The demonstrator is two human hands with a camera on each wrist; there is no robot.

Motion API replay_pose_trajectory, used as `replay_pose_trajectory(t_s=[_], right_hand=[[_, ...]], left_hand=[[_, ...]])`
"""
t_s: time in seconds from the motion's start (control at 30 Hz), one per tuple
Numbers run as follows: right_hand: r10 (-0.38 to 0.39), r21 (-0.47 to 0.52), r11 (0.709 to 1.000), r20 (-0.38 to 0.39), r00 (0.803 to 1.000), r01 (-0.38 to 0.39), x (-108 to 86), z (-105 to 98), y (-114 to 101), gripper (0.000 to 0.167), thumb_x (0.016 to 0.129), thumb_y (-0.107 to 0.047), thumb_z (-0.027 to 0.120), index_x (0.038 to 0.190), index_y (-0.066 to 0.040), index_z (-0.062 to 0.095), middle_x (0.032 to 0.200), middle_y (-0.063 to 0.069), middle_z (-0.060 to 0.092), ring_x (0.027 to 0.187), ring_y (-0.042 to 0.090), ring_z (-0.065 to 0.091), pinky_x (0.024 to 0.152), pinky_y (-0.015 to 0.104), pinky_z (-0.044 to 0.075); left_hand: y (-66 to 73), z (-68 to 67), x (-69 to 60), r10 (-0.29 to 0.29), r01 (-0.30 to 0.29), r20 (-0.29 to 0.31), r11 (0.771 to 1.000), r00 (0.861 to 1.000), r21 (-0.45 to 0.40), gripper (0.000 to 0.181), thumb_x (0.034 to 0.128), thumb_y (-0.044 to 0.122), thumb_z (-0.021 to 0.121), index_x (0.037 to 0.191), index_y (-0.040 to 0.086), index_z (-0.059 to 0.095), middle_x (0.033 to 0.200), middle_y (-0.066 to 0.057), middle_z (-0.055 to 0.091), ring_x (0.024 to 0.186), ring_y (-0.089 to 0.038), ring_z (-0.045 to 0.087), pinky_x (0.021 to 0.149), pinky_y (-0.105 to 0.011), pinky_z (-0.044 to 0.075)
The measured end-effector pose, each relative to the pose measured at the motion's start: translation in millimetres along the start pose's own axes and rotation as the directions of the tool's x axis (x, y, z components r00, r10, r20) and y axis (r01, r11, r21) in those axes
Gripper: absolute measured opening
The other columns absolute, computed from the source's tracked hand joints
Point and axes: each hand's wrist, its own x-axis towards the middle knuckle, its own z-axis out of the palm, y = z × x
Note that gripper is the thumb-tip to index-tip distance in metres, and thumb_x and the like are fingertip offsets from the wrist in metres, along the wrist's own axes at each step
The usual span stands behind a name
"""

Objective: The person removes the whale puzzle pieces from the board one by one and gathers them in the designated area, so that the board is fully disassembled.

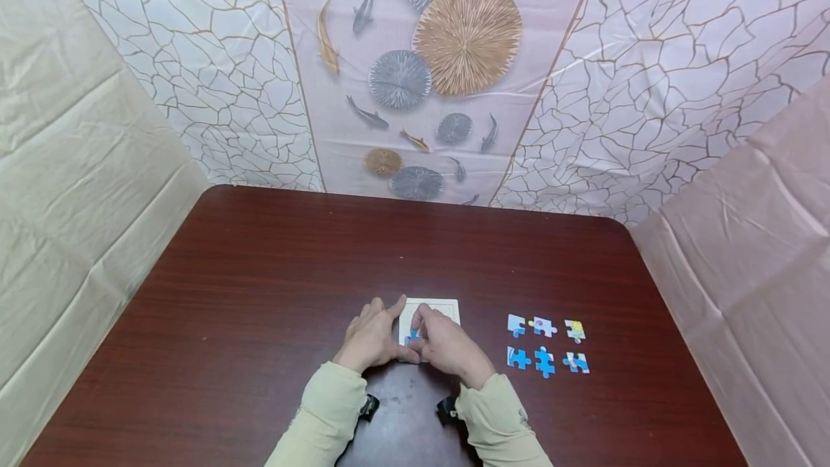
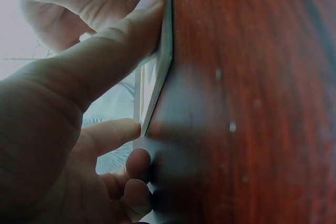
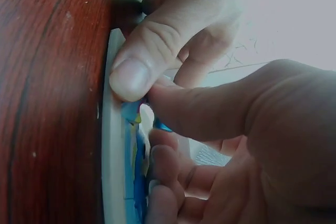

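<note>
A white puzzle board [image 1: 433,303] lies on the table in front of me, with blue puzzle pieces [image 3: 137,182] along its near side. My left hand [image 1: 371,337] braces it: the index finger touches the far left edge, and the straight thumb [image 2: 113,51] presses on the near edge. Over the board, my right hand [image 1: 449,343] has bent fingers and pinches a blue puzzle piece [image 1: 413,335], mostly hidden by thumb and fingers. In the right wrist view, the two thumb tips meet beside a blue piece with pink and yellow [image 3: 132,112].
Several loose puzzle pieces [image 1: 545,362] lie in two rows on the table, right of the board. The dark red-brown table [image 1: 259,272] has a patterned cloth [image 1: 402,128] behind it and pale cloth walls at both sides.
</note>
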Motion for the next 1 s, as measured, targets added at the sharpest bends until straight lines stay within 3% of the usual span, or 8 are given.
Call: replay_pose_trajectory(t_s=[0.4,0.53,0.83,1.0], right_hand=[[0.029,0.085,0.996,-0.008,1.0,-0.029,-5.4,0,3,0.017,0.091,0.0,0.061,0.104,-0.006,0.052,0.08,0.0,0.059,0.066,0.012,0.054,0.063,0.031,0.046],[0.047,0.137,0.99,-0.016,0.999,-0.045,-6.5,0,6,0.008,0.094,-0.005,0.06,0.101,-0.004,0.056,0.081,0.001,0.06,0.069,0.012,0.054,0.065,0.031,0.047],[0.013,0.329,0.944,-0.037,0.999,0.0,-10.0,-5,18,0.007,0.1,-0.01,0.053,0.098,-0.003,0.056,0.083,0.008,0.059,0.07,0.019,0.052,0.064,0.03,0.043],[0.031,0.379,0.925,-0.048,0.998,-0.01,-24.2,-11,16,0.012,0.1,-0.017,0.055,0.103,-0.006,0.059,0.09,0.007,0.061,0.074,0.024,0.054,0.063,0.03,0.043]], left_hand=[[2.6,-0.4,-0.7,-0.009,0.009,0.002,1.0,1.0,0.011,0.114,0.0554,0.061,0.087,0.151,0.02,0.039,0.103,-0.011,0.047,0.09,-0.025,0.045,0.069,-0.037,0.039],[3.5,-1.2,0.1,-0.015,0.015,0.011,1.0,1.0,0.017,0.114,0.0558,0.061,0.087,0.151,0.021,0.038,0.105,-0.012,0.048,0.091,-0.026,0.045,0.068,-0.036,0.039],[5.1,-2.4,2.6,-0.007,0.007,0.015,1.0,1.0,0.021,0.113,0.0571,0.059,0.087,0.151,0.021,0.037,0.112,-0.016,0.049,0.093,-0.027,0.045,0.07,-0.038,0.04],[3.9,-0.1,1.0,-0.018,0.017,0.033,1.0,0.999,0.024,0.113,0.0576,0.06,0.087,0.152,0.021,0.037,0.113,-0.015,0.048,0.094,-0.027,0.045,0.07,-0.037,0.039]])
